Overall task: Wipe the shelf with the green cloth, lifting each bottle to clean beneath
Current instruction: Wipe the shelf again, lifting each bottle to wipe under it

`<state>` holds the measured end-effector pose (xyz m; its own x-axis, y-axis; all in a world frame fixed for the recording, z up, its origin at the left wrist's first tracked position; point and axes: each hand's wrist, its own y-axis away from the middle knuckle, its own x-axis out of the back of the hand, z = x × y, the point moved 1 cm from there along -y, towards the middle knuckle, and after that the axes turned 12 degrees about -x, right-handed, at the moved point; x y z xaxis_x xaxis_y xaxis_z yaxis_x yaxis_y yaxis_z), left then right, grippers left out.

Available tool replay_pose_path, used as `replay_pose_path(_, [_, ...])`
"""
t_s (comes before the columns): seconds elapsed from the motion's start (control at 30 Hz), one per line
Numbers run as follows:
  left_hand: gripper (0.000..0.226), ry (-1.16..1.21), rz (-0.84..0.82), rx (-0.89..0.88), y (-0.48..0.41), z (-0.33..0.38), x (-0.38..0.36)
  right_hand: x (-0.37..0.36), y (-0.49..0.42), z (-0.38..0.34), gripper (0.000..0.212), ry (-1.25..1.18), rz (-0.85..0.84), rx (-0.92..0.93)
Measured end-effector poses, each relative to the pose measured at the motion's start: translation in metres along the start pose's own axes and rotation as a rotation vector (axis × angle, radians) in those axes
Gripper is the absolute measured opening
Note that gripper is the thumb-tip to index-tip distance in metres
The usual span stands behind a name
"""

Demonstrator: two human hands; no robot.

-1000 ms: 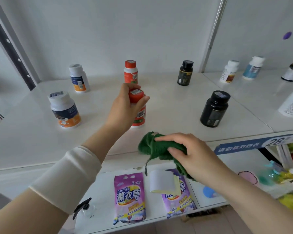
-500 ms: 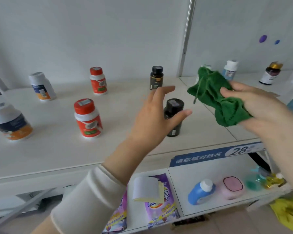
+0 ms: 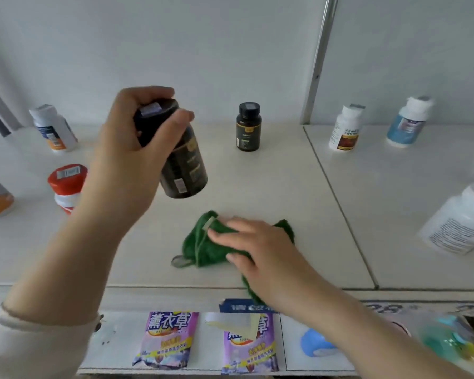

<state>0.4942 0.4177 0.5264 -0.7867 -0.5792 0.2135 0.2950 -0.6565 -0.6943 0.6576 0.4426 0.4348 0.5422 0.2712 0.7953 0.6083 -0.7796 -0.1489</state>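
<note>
The head view shows, nearest at six o'clock, a lower shelf (image 3: 115, 340) with purple bags (image 3: 166, 340). Just above it, the right hand (image 3: 260, 250) lies flat with fingers spread, pressing the green cloth (image 3: 205, 247) down on the white shelf (image 3: 257, 192). Half a second ago that cloth was bunched up in the air, so the wiping has now begun. At ten o'clock from the cloth, the left hand (image 3: 129, 149) is wrapped tight around the big black bottle (image 3: 181, 162), held tilted and well above the shelf. Before, this bottle stood on the shelf and the hand was only reaching. The spot beneath it is now bare, so I think the cloth can clean there next. Farther back stand a small black bottle (image 3: 248, 127) at twelve o'clock, a red-capped bottle (image 3: 66, 187) at nine, and white bottles (image 3: 345, 128) at two.
</note>
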Motion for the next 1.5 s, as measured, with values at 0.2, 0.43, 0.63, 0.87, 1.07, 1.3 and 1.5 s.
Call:
replay_pose_path(0.2, [0.024, -0.014, 0.051, 0.011, -0.003, 0.002, 0.010, 0.010, -0.003, 0.017, 0.045, 0.063, -0.026, 0.003])
replay_pose_path(0.43, [0.028, 0.020, 0.010, 0.040, -0.005, 0.005, 0.013, 0.042, -0.085, 0.061, 0.043, 0.256, 0.051, -0.353])
replay_pose_path(0.63, [0.025, -0.016, 0.030, 0.009, -0.016, 0.007, 0.025, -0.031, -0.003, -0.025, 0.043, -0.038, -0.195, 0.269])
replay_pose_path(0.87, [0.026, 0.008, 0.041, 0.040, -0.017, -0.001, 0.040, 0.002, -0.108, 0.014, 0.042, 0.180, -0.110, -0.012])
replay_pose_path(1.07, [0.019, -0.001, 0.029, 0.063, -0.014, 0.001, 0.046, -0.031, -0.153, -0.010, 0.038, 0.305, -0.054, -0.080])
replay_pose_path(1.3, [0.022, 0.055, -0.004, 0.104, -0.002, -0.006, 0.035, -0.009, -0.014, -0.013, 0.038, 0.040, -0.362, 0.431])
replay_pose_path(1.5, [0.028, 0.078, -0.199, 0.183, 0.030, -0.011, -0.001, 0.049, -0.072, 0.065, 0.045, 0.326, 0.021, -0.271])
